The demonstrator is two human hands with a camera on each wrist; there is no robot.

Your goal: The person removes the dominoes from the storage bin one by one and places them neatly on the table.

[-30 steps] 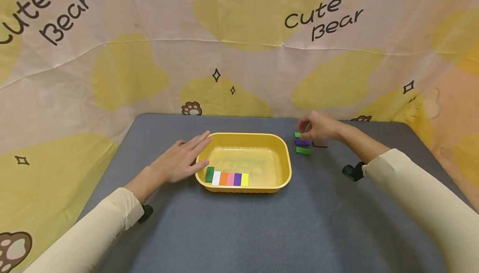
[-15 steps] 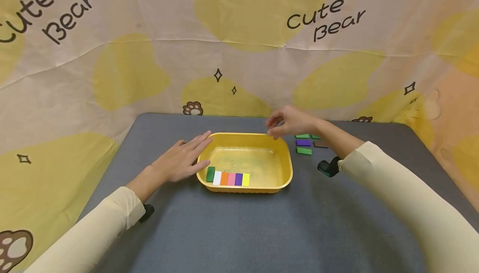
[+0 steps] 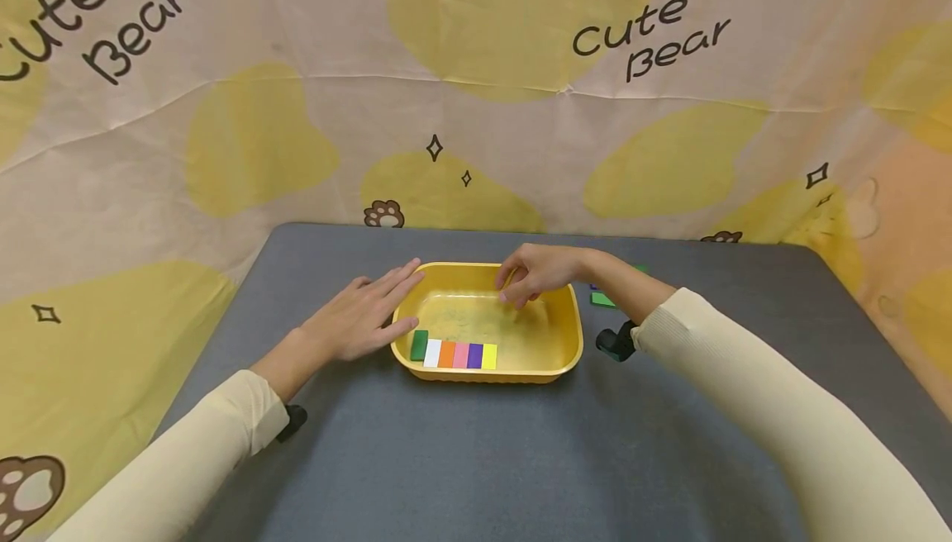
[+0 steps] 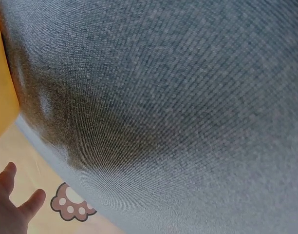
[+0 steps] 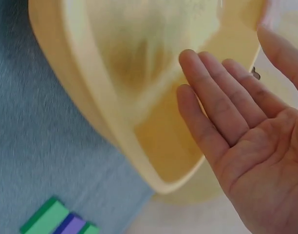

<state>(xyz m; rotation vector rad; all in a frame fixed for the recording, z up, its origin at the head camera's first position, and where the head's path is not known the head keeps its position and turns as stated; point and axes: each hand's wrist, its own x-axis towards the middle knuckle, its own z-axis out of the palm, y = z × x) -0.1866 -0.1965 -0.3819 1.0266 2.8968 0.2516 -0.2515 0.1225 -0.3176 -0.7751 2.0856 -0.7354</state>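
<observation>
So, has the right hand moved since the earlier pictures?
Yes, the right hand has moved left, from right of the yellow tray to over it.

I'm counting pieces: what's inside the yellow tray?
Inside the tray, left to right: green piece, white piece, orange piece, pink piece, purple piece, yellow piece. The right hand hides part of the far side; whether it holds anything is unclear.
</observation>
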